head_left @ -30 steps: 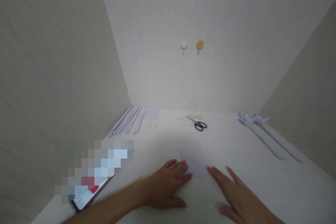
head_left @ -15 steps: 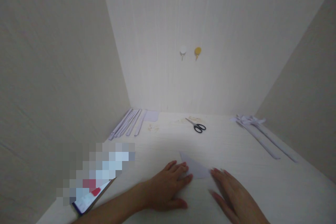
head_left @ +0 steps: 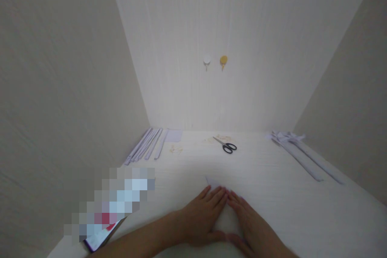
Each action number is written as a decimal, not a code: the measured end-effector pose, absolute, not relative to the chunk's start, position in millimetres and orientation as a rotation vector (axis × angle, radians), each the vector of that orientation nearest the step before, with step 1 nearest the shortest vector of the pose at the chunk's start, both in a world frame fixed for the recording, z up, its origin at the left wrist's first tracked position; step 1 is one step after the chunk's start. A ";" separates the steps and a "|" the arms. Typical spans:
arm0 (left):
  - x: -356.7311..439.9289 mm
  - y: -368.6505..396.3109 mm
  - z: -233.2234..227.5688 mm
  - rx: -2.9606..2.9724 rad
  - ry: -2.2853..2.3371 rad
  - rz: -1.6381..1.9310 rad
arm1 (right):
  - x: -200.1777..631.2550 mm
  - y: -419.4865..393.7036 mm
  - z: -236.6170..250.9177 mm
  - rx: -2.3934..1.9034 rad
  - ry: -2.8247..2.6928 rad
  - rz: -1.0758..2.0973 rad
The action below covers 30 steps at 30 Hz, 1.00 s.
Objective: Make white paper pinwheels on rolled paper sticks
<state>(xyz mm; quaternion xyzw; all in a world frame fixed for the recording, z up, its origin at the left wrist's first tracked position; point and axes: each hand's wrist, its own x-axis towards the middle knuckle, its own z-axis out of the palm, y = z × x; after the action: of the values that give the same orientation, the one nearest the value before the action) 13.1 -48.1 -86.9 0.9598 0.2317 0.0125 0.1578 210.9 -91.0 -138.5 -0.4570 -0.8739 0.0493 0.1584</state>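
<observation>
A small piece of pale lilac paper, folded to a triangle, lies on the white table in front of me. Most of it is hidden under my fingers, with only its far left corner showing. My left hand rests flat on it, fingers stretched forward and thumb out to the side. Against it from the right comes my right hand, also laid flat with its fingers extended. The fingertips of both hands meet over the paper, and the thumbs nearly touch closer to me.
Scissors with black handles lie toward the back wall, near some rubber bands. Several rolled paper sticks and a paper square are at back left. Longer paper sticks lie right. A blurred phone sits left.
My right hand has moved left until its fingertips meet those of my left hand. My left hand has slid slightly right and forward, covering more of the paper.
</observation>
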 end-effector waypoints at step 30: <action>-6.5 -29.6 -98.8 2.811 0.923 0.035 | 223.0 -72.7 -113.8 -1.652 -2.226 0.182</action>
<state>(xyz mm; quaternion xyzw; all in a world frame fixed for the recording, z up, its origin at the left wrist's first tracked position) -6.5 -29.6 -98.8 0.9460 0.3107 0.0116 0.0912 223.0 -72.7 -113.8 -0.5851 -0.7879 0.0646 0.1808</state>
